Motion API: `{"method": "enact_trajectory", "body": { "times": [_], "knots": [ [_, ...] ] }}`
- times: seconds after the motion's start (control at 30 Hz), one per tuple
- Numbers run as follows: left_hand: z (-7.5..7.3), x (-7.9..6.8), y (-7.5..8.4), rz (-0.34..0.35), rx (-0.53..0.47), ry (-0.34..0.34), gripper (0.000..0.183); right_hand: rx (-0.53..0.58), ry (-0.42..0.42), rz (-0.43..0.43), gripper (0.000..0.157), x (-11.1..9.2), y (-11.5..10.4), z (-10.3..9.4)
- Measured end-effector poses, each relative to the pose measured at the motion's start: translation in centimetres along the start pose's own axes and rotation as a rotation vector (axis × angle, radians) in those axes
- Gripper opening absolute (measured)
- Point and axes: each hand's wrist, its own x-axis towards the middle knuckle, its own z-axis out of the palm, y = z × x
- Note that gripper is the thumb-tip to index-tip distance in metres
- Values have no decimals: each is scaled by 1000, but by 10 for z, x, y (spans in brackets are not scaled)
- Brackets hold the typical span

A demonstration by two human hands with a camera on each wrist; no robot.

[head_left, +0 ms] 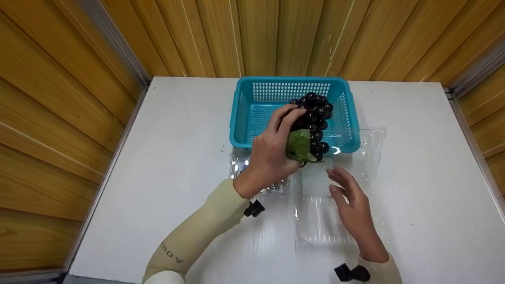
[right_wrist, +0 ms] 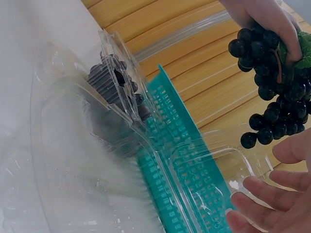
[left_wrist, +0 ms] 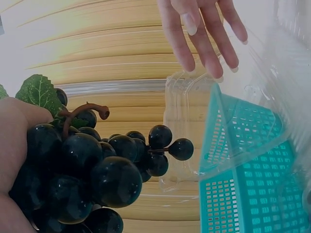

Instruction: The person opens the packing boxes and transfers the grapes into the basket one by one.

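Black grape bunch [head_left: 317, 112]: raised, gripped in left hand [head_left: 272, 154] near stem [left_wrist: 101, 111] and leaf [head_left: 298, 142] | right hand [head_left: 353, 209]: relaxed, holding nothing | unfolded clear clamshell [head_left: 321, 225]: below right hand, its lid [head_left: 373, 144] reaching teal basket [head_left: 292, 79] beyond | handling: best grip gently, cradle dangling grapes from below, avoid snagging the lid
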Motion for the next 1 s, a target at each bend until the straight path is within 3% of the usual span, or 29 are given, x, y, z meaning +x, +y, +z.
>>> {"method": "enact_trajectory", "body": {
  "times": [0.47, 1.0],
  "knots": [
    [-8, 2, -6, -28, 1, 66, 79, -45, -22, 25, 45, -1, 2, 8],
    [-18, 6, -13, -32, 11, 116, 77, -20, -55, 37, 41, 0, 3, 13]
  ]
}}
